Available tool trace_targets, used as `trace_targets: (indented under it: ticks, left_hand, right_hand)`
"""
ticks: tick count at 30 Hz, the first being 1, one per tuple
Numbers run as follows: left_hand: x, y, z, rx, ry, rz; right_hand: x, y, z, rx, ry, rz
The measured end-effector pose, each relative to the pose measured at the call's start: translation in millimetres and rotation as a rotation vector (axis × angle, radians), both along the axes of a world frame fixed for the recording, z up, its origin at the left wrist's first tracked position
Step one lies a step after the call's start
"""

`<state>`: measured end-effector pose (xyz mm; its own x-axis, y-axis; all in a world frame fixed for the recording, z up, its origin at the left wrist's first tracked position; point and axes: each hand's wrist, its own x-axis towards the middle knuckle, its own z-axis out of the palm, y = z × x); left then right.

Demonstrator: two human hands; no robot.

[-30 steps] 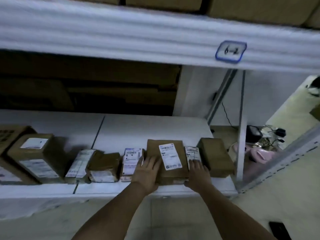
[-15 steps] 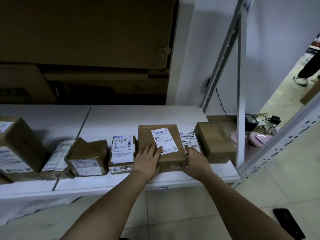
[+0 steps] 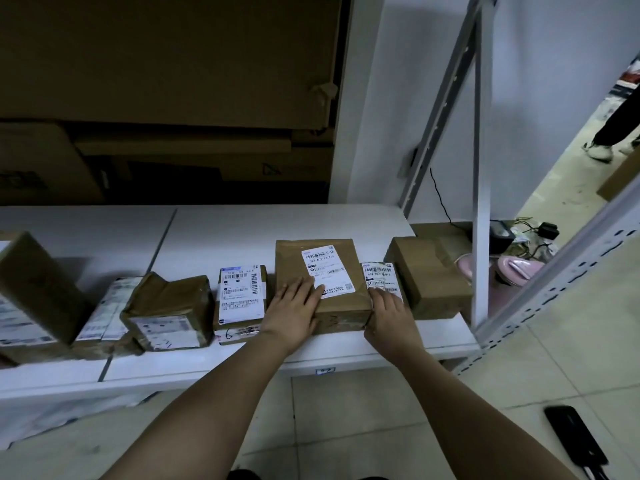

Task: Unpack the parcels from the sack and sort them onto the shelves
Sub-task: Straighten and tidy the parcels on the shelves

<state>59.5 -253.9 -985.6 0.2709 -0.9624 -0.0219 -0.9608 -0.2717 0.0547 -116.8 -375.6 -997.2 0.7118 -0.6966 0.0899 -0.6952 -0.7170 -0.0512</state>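
My left hand (image 3: 294,306) and right hand (image 3: 388,313), fingers flat, still press the labelled brown parcel (image 3: 322,285) into the shelf (image 3: 277,223) row, unmoved, nearly placed; small parcel (image 3: 381,277) at its three o'clock.

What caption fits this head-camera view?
Left hand and right hand steady a labelled brown parcel on a white shelf.

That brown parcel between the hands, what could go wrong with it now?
The brown parcel sits near the shelf front edge; a careless pull by the left hand might tip it off. The right hand rests by a small labelled parcel wedged alongside, which could get knocked askew.
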Motion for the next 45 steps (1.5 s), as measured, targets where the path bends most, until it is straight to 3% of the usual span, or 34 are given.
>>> trace_targets:
  ticks: [6, 11, 15, 24, 29, 36, 45]
  left_hand:
    - [-1, 2, 2, -0.007, 0.006, -0.004]
    - [7, 18, 21, -0.183, -0.067, -0.044]
    - [30, 41, 48, -0.261, -0.159, -0.005]
    - [72, 103, 74, -0.297, -0.321, 0.115]
    - [94, 136, 73, -0.227, -0.321, 0.176]
    - [114, 157, 45, -0.019, -0.223, 0.24]
    - [118, 144, 40, -0.019, -0.236, 0.279]
  right_hand:
    - [1, 5, 3, 0.031, 0.022, -0.028]
    - [16, 13, 29, -0.064, -0.333, -0.099]
    - [54, 32, 59, -0.071, -0.427, -0.013]
    - [113, 87, 50, 0.058, -0.102, 0.38]
    - [131, 96, 40, -0.023, 0.092, 0.444]
    - [154, 106, 36, -0.08, 0.211, 0.508]
    - [155, 107, 29, -0.06, 0.216, 0.412]
